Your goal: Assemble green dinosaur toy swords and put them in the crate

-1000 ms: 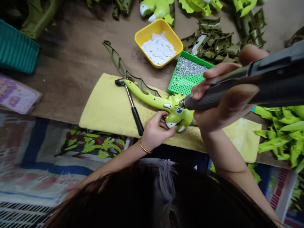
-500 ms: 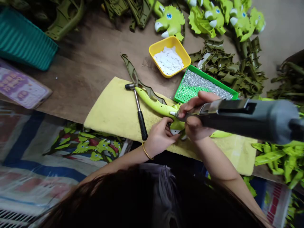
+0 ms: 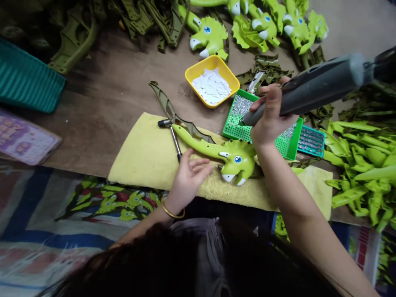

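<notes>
A lime-green plastic triceratops toy [image 3: 238, 161] lies on a yellow foam pad [image 3: 139, 163], its long green body stretching left. My left hand [image 3: 189, 179] rests open on the pad beside the toy, holding nothing. My right hand [image 3: 270, 115] grips a grey electric screwdriver [image 3: 309, 90], whose tip sits at a green perforated tray of screws [image 3: 239, 108]. Partly under the toy lies a small hammer [image 3: 173, 134] with a black handle. A dark olive plastic part [image 3: 167, 105] lies behind the toy, against the green body.
A yellow tray of white paper pieces [image 3: 212, 81] stands behind the pad. A teal tray of screws [image 3: 311, 141] sits at right, beside heaps of green toy parts [image 3: 365, 165]. Finished toy heads [image 3: 208, 35] crowd the back. My own hair [image 3: 185, 264] fills the bottom.
My right hand has carried the screwdriver from the toy's head to the screw tray. My left hand has let go of the toy and moved left. The view has shifted slightly.
</notes>
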The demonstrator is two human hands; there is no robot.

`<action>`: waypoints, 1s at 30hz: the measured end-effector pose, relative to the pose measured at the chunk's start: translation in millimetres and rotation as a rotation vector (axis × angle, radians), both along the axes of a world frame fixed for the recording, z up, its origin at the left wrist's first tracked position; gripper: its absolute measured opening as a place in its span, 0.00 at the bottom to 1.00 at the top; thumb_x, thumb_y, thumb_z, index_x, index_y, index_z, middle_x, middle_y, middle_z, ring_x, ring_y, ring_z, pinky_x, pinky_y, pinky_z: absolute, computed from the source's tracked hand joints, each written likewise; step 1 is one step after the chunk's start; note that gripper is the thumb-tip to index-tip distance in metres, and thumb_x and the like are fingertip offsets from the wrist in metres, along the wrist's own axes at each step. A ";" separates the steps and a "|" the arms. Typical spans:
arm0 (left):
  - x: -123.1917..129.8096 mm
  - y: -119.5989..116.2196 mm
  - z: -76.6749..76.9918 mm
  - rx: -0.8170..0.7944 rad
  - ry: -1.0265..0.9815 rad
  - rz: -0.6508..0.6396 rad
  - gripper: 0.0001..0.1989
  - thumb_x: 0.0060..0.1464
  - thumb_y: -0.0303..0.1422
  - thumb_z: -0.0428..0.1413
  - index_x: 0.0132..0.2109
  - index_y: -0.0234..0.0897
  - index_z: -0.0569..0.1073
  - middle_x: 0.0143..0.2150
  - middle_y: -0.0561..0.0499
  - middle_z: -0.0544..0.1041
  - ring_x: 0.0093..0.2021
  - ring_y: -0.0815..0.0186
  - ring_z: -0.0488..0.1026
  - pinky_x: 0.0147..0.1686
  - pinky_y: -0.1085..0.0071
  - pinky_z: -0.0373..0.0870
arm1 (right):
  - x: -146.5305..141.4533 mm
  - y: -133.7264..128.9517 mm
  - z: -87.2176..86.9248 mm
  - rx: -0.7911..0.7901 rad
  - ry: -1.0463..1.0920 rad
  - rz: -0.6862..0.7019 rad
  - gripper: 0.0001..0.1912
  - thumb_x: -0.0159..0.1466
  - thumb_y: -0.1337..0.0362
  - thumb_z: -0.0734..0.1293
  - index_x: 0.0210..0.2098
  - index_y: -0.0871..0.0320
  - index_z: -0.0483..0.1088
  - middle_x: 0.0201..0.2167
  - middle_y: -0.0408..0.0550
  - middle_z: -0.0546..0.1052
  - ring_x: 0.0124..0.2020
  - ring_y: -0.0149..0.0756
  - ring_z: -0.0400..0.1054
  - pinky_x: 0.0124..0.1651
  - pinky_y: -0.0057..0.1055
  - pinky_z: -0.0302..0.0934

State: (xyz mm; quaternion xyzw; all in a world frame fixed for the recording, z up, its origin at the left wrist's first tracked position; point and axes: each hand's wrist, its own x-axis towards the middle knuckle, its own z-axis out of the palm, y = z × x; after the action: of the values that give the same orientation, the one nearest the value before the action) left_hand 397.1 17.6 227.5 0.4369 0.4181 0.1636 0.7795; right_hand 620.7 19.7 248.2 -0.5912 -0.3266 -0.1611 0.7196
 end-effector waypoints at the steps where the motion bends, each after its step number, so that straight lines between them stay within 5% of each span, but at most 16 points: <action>1: 2.1 8.2 1.2 -0.016 -0.022 0.057 0.38 0.47 0.31 0.64 0.61 0.38 0.55 0.39 0.50 0.76 0.40 0.64 0.79 0.47 0.60 0.78 | 4.2 -1.1 -8.0 -0.062 0.013 0.016 0.13 0.65 0.49 0.62 0.43 0.49 0.66 0.31 0.40 0.70 0.20 0.26 0.67 0.22 0.28 0.63; 5: 17.0 34.4 2.6 -0.046 -0.098 0.155 0.34 0.47 0.28 0.63 0.59 0.39 0.57 0.42 0.49 0.77 0.43 0.62 0.79 0.46 0.59 0.79 | 11.5 -10.6 -27.1 -0.221 0.120 0.198 0.17 0.64 0.47 0.62 0.49 0.46 0.64 0.36 0.43 0.69 0.30 0.33 0.74 0.29 0.32 0.70; 8: 24.5 42.6 -0.1 -0.046 -0.095 0.169 0.30 0.47 0.28 0.63 0.56 0.39 0.60 0.41 0.50 0.77 0.43 0.61 0.79 0.44 0.59 0.80 | 10.2 -10.1 -24.3 -0.113 0.103 0.213 0.17 0.64 0.48 0.63 0.49 0.46 0.65 0.34 0.41 0.70 0.26 0.29 0.72 0.26 0.30 0.68; 14: 23.7 36.4 -1.2 -0.064 -0.148 0.115 0.26 0.45 0.29 0.64 0.49 0.39 0.61 0.39 0.50 0.77 0.42 0.59 0.79 0.45 0.55 0.80 | -18.7 -9.3 23.1 0.210 0.068 0.253 0.11 0.62 0.53 0.68 0.42 0.49 0.72 0.29 0.37 0.75 0.17 0.18 0.63 0.18 0.20 0.55; 18: 25.3 29.4 -2.2 -0.102 -0.188 0.094 0.27 0.44 0.30 0.66 0.47 0.39 0.60 0.40 0.50 0.78 0.42 0.58 0.80 0.44 0.54 0.80 | -57.5 -21.8 43.7 0.144 0.121 0.356 0.15 0.59 0.47 0.68 0.43 0.45 0.72 0.29 0.36 0.74 0.16 0.19 0.61 0.16 0.22 0.56; 23: 27.7 27.4 -8.0 -0.075 -0.185 0.099 0.28 0.44 0.32 0.67 0.46 0.40 0.59 0.39 0.51 0.78 0.42 0.57 0.80 0.43 0.55 0.80 | -80.4 -35.2 34.3 -0.064 0.077 0.455 0.19 0.58 0.45 0.68 0.48 0.39 0.69 0.33 0.38 0.73 0.19 0.26 0.64 0.23 0.29 0.67; 30: 29.0 26.6 -10.5 -0.046 -0.213 0.135 0.30 0.39 0.34 0.70 0.44 0.39 0.59 0.34 0.53 0.79 0.33 0.62 0.80 0.34 0.67 0.80 | -85.6 -33.5 12.9 -0.120 0.040 0.504 0.23 0.56 0.40 0.67 0.47 0.38 0.65 0.27 0.36 0.68 0.16 0.25 0.58 0.17 0.28 0.59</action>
State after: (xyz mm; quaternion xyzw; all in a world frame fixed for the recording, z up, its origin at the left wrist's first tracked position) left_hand 426.1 44.1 217.0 0.3698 0.3651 0.2515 0.8165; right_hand 535.0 -13.8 261.1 -0.5359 -0.4581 0.0547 0.7070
